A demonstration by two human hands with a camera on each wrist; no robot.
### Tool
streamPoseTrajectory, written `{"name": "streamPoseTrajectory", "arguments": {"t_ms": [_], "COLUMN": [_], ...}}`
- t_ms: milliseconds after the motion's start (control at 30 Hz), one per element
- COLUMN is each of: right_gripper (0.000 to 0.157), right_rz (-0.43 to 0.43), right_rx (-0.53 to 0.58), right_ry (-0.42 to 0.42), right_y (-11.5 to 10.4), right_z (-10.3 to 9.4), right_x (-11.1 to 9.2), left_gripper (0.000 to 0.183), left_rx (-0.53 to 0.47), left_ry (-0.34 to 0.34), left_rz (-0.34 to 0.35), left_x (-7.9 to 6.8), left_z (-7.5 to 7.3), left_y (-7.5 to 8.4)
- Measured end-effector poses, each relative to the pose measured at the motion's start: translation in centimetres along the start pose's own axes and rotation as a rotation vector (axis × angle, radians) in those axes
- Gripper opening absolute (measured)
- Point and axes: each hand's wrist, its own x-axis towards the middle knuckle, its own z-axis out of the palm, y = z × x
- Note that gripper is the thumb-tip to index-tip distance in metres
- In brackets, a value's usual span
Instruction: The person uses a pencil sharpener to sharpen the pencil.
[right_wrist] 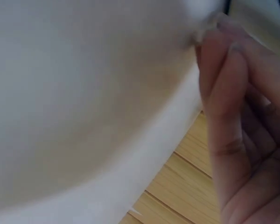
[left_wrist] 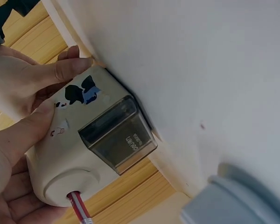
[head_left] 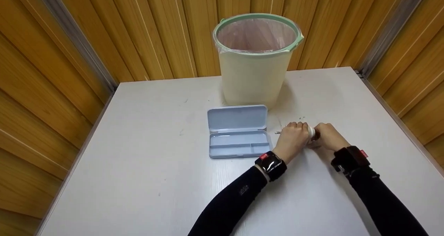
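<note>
My left hand (head_left: 293, 138) grips a white crank pencil sharpener (left_wrist: 70, 144) with dark and blue stickers and a see-through shavings drawer (left_wrist: 126, 140). A red pencil (left_wrist: 78, 206) sticks out of the hole in its front face; its metal end shows left of the hand in the head view. At the sharpener's opposite end, my right hand (head_left: 331, 135) has its fingers curled, pinching what appears to be the crank handle, mostly hidden and blurred in the right wrist view. Left of both hands lies a light blue pencil case (head_left: 237, 119), its lid raised and its compartments bare.
Behind the pencil case stands a cream bin (head_left: 255, 78) with a green rim and a plastic liner. The white table (head_left: 138, 159) is bounded by wood-look panel walls (head_left: 166, 31) at the back and sides. A few dark specks dot the tabletop.
</note>
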Motion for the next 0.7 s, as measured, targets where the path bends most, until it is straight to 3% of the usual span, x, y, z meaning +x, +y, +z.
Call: {"name": "streamPoseTrajectory", "arguments": {"t_ms": [233, 700], "right_gripper": [0.014, 0.012], "right_rz": [-0.005, -0.051], "right_rx": [0.053, 0.108], "right_ry": [-0.025, -0.039], "right_y": [-0.3, -1.2], "right_z": [-0.2, -1.3], "right_x": [-1.3, -3.3], "left_gripper": [0.013, 0.017], "left_rx": [0.024, 0.017], "left_ry": [-0.056, -0.08], "left_rz": [-0.009, -0.036], "left_x": [0.2, 0.2], "left_z": [-0.2, -0.3], "left_y": [0.2, 0.4]}}
